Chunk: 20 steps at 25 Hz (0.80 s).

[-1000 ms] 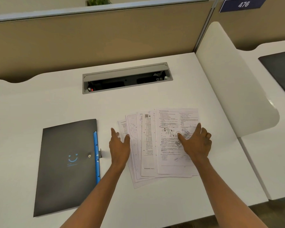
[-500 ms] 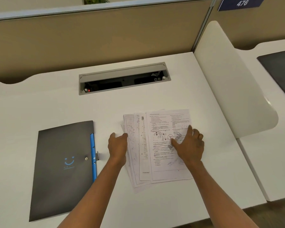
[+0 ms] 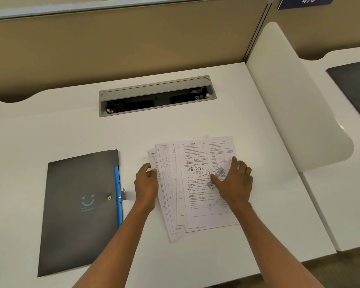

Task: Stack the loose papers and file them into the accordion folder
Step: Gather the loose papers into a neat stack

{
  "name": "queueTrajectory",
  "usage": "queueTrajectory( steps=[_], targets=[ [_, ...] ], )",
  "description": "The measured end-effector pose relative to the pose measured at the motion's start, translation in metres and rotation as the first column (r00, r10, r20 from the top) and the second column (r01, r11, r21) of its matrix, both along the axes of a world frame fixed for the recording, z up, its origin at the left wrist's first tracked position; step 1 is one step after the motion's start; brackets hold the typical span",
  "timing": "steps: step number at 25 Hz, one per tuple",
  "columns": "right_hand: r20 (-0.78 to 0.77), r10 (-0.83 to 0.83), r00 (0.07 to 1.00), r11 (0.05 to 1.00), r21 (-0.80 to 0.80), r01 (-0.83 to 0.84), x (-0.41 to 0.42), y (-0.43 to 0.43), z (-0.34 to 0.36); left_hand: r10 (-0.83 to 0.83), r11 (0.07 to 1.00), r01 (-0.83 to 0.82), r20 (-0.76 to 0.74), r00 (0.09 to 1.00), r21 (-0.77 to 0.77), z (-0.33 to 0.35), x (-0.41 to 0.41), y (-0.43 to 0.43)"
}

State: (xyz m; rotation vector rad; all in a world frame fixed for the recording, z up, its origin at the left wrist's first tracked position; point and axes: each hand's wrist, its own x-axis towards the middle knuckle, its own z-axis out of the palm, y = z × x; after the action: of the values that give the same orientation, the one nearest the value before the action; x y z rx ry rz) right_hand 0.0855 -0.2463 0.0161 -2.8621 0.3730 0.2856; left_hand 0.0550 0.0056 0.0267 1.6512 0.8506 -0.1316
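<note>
Several printed papers [image 3: 195,190] lie fanned and overlapping on the white desk [image 3: 50,132], right of centre. My left hand [image 3: 146,183] curls against the left edge of the fan, fingers touching the lowest sheets. Spread flat on the top sheet, my right hand [image 3: 234,181] presses down near its middle. A dark grey accordion folder [image 3: 79,210] with a blue smiley print, blue tabs and a snap clasp lies closed to the left of the papers.
A grey cable tray [image 3: 156,95], lid open, is recessed in the desk behind the papers. A white curved divider [image 3: 295,104] borders the desk on the right. Beyond it lies another dark folder [image 3: 355,86]. A beige partition rises at the back.
Both hands have pushed the fanned papers closer together, so the spread is narrower. My left hand turned from flat on the sheets to curled at their left edge.
</note>
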Motion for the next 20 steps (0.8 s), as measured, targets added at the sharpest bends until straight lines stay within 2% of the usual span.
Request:
queueTrajectory(
  steps=[3,6,11,20],
  targets=[
    [0.024,0.021,1.000,0.997,0.077,-0.022,-0.003,0.009,-0.002,-0.086,0.996,0.086,0.046,0.995,0.000,0.000,0.000,-0.004],
    [0.057,0.010,0.998,0.968,0.251,-0.024,-0.004,0.014,-0.002,-0.147,0.988,0.150,0.066,0.987,-0.032,-0.002,0.001,-0.009],
    [0.071,-0.025,0.997,0.915,0.404,-0.006,-0.006,0.020,0.000,-0.134,0.985,0.141,0.074,0.988,-0.099,-0.009,-0.004,-0.011],
    [0.014,0.001,1.000,0.802,0.597,-0.010,-0.009,0.018,-0.002,-0.152,0.981,0.168,0.151,0.977,-0.100,-0.010,-0.006,-0.016]
  ],
)
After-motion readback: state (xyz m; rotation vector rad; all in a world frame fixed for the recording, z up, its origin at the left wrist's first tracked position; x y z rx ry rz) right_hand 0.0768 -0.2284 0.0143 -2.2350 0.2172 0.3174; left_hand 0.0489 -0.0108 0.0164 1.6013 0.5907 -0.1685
